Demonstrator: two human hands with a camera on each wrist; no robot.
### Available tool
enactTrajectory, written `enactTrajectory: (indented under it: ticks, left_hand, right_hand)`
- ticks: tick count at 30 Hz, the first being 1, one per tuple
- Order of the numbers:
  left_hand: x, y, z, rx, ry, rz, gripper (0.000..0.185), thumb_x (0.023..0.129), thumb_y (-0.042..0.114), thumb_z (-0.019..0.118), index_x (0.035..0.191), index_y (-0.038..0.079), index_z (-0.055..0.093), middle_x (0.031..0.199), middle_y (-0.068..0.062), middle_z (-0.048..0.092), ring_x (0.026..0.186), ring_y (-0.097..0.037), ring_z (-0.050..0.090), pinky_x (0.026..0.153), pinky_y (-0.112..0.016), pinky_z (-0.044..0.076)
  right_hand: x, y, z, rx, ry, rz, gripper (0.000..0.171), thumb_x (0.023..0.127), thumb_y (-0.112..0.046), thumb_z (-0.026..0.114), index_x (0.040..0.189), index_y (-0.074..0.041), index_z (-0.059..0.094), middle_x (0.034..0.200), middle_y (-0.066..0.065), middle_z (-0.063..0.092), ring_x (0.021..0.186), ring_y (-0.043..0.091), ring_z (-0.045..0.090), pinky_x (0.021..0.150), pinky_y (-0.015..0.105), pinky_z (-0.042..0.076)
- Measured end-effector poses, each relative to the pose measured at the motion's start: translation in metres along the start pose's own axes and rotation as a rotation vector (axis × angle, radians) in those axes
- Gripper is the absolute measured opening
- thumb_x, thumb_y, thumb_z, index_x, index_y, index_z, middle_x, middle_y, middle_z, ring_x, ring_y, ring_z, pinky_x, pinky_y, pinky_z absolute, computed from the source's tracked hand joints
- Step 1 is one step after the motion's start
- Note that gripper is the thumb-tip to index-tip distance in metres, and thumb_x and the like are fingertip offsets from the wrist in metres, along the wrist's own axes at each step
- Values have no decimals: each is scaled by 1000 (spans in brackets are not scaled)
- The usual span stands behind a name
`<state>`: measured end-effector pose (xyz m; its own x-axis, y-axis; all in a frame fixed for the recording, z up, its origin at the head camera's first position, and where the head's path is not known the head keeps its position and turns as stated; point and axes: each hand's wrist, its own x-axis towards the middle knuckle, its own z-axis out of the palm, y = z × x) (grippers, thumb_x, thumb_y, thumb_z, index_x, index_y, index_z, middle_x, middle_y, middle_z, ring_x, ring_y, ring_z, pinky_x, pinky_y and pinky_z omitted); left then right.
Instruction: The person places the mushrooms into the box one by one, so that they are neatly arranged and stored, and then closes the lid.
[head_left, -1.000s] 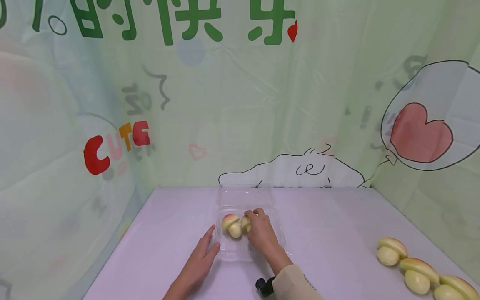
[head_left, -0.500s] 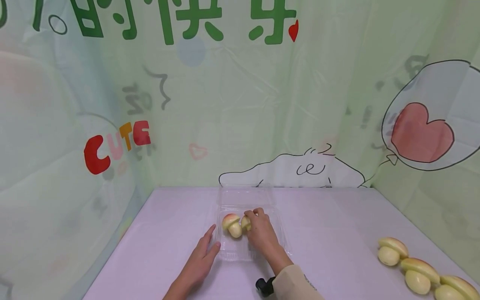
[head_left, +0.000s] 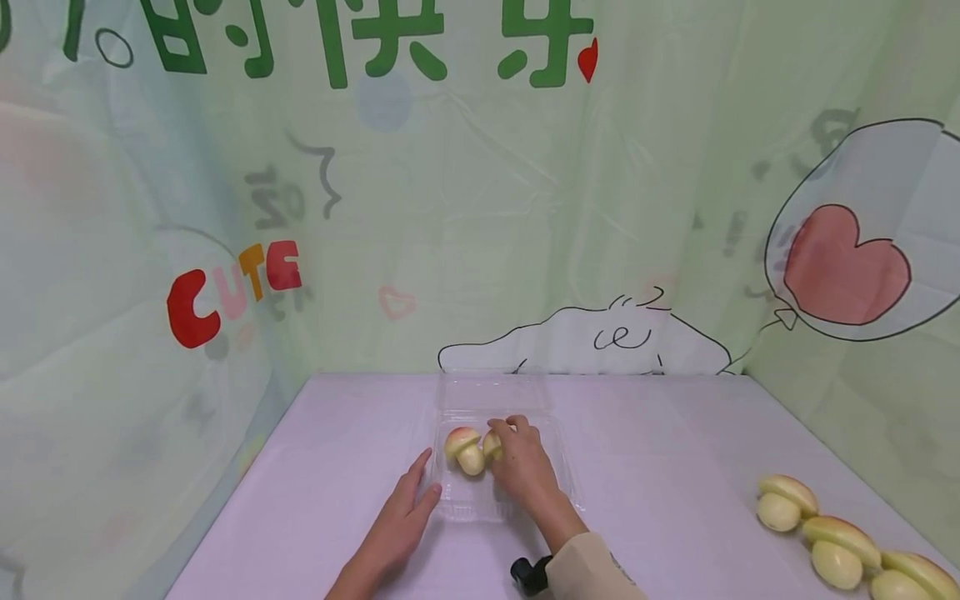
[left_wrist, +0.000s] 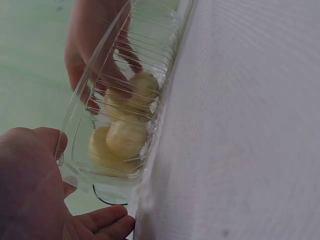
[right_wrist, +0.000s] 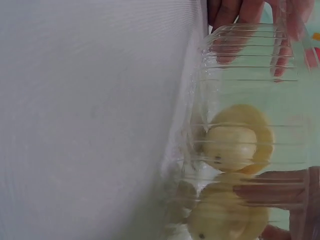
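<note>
A clear plastic clamshell box (head_left: 468, 507) lies with its lid raised at the middle of the table. Inside it, on the left, rests a mushroom-shaped toy (head_left: 471, 458), cream-stemmed with a reddish-yellow cap. My right hand (head_left: 525, 471) reaches into the box and holds a second toy mushroom (head_left: 491, 445) beside the first, covering much of it. Through the box wall in the left wrist view, fingers lie on this second toy mushroom (left_wrist: 144, 90). My left hand (head_left: 397, 521) is at the box's left side, fingers extended, thumb at the rim in the left wrist view.
Several more toy mushrooms (head_left: 836, 550) stand in a slanting row at the table's right front. The box's clear lid (head_left: 491, 392) leans near the back edge. Printed curtains (head_left: 487, 208) enclose the table. A black device (head_left: 531, 575) sits by the right sleeve.
</note>
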<state>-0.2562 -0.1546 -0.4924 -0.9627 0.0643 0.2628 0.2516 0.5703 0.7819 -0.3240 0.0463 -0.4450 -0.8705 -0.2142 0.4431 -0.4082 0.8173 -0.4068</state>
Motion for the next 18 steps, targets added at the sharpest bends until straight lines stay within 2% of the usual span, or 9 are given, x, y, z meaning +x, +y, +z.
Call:
enactTrajectory:
  ticks: [8, 18]
  left_hand:
    - [0, 0, -1, -5, 1, -6, 54, 99, 36, 43, 148, 17, 27, 141, -21, 38, 132, -36, 33, 105, -54, 26]
    - [-1, 1, 0, -9, -6, -28, 54, 99, 37, 43, 148, 20, 26, 142, -20, 38, 132, -35, 33, 106, -54, 25]
  right_hand:
    - [-1, 2, -6, -12, 54, -9, 62, 66, -9, 77, 124, -13, 57, 123, 17, 48, 106, 39, 49, 70, 46, 50]
    - [-7, 7, -11, 5, 108, -29, 66, 68, -15, 75, 130, -13, 53, 128, 20, 45, 112, 42, 45, 77, 48, 49]
